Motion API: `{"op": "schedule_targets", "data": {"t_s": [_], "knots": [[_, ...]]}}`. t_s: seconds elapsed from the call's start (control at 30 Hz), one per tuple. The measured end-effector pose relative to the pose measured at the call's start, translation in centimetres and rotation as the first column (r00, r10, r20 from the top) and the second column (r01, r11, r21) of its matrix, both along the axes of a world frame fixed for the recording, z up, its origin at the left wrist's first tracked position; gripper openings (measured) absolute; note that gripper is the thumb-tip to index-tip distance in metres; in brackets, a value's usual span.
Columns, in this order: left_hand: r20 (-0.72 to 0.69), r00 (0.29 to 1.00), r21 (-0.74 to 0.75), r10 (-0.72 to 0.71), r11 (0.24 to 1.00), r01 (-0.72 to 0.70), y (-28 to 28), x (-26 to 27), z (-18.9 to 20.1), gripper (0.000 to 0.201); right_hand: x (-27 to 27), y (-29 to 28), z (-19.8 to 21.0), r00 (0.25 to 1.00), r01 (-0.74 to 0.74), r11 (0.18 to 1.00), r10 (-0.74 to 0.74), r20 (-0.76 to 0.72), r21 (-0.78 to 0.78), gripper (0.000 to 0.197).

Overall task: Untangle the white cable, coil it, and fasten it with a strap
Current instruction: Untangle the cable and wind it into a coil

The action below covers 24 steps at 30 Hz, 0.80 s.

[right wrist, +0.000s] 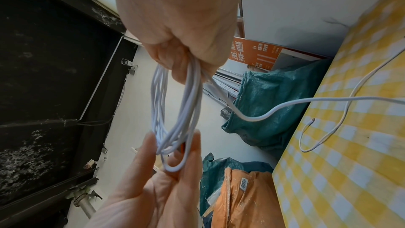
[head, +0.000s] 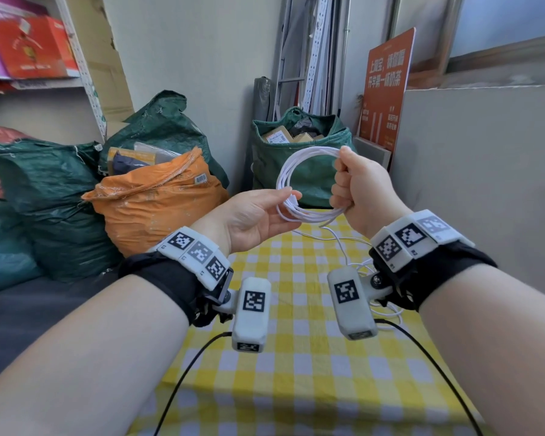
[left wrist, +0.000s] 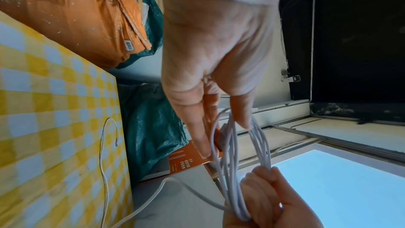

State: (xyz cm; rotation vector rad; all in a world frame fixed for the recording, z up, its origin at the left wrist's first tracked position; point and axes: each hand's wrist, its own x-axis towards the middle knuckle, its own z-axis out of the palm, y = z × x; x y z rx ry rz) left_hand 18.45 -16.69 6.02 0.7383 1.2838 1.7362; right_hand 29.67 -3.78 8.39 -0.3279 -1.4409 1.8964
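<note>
The white cable point(head: 312, 217) is wound into a coil of several loops, held up above the yellow checked tablecloth point(head: 296, 388). My right hand point(head: 350, 184) grips the coil's right side in a fist. My left hand point(head: 283, 206) pinches the coil's lower left between thumb and fingers, close to a white connector. In the left wrist view the coil point(left wrist: 260, 145) runs from my left hand point(left wrist: 214, 49) to my right fist point(left wrist: 269, 197). A loose tail point(right wrist: 342, 124) hangs from the coil point(right wrist: 188, 96) and trails across the cloth. No strap is in view.
An orange sack point(head: 158, 209) and dark green sacks point(head: 44, 190) crowd the left of the table. A green bag point(head: 315, 177) stands behind the coil, an orange sign point(head: 387, 77) beside it. A grey panel point(head: 485, 184) walls the right.
</note>
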Motion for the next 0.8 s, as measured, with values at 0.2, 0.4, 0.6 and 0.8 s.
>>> {"op": "schedule_targets", "data": {"t_s": [0.2, 0.4, 0.6, 0.8], "knots": [[-0.004, 1.0, 0.035, 0.003, 0.999, -0.002, -0.5, -0.4, -0.3, 0.02, -0.3, -0.1, -0.1, 1.0, 0.008, 1.0, -0.008, 0.009, -0.013, 0.037], [0.15, 0.976, 0.173, -0.159, 0.976, 0.132, -1.4, -1.0, -0.3, 0.03, -0.5, 0.1, -0.8, 1.0, -0.024, 0.995, 0.025, 0.006, -0.093, 0.038], [0.038, 0.989, 0.143, -0.14, 0.981, 0.133, -1.1, -0.7, -0.3, 0.023, -0.5, 0.1, -1.4, 0.999, -0.039, 0.989, 0.04, 0.002, -0.146, 0.038], [-0.063, 0.99, 0.147, -0.124, 0.98, 0.132, -0.6, -0.3, -0.5, 0.019, -0.6, -0.1, -1.6, 1.0, -0.019, 0.987, 0.022, 0.011, -0.161, 0.039]]}}
